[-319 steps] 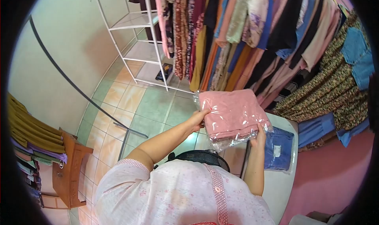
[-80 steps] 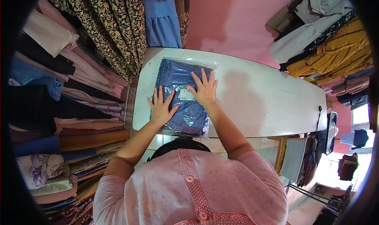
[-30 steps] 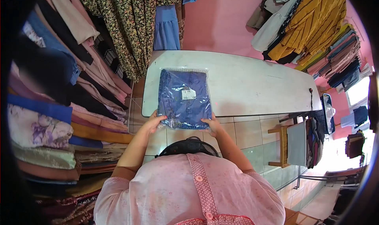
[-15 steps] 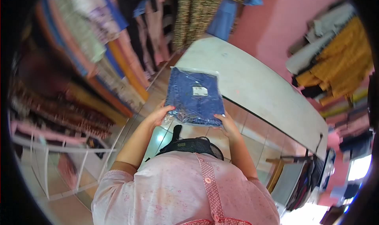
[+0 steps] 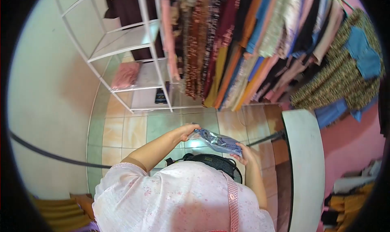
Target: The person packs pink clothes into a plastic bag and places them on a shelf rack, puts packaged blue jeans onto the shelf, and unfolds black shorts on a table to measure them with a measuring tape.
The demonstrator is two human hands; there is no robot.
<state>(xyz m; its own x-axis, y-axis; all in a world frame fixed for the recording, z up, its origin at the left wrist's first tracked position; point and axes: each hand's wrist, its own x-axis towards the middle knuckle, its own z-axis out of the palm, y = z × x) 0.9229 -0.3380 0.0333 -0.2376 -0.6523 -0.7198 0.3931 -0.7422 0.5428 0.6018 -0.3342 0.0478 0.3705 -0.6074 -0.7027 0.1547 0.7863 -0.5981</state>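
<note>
A blue denim garment in clear plastic (image 5: 218, 142) hangs between my hands over the tiled floor, close in front of my body, and shows mostly its narrow edge. My left hand (image 5: 188, 132) is closed on its left end. My right hand (image 5: 246, 154) grips the other end, fingers wrapped at the corner. On a shelf of the white metal rack (image 5: 151, 45) lies a pink garment in plastic (image 5: 126, 75), apart from both hands.
Many clothes (image 5: 227, 41) hang in a row beyond the floor. At the right stands a white table (image 5: 304, 167) beside a pink wall. A dark item (image 5: 161, 95) sits on the rack's lowest shelf. Mustard clothes (image 5: 61, 213) are at the lower left.
The view has turned from the table toward the rack and hanging clothes. The denim package, earlier lifted off the table, is now tilted edge-on in both hands. The pink package shows on the rack.
</note>
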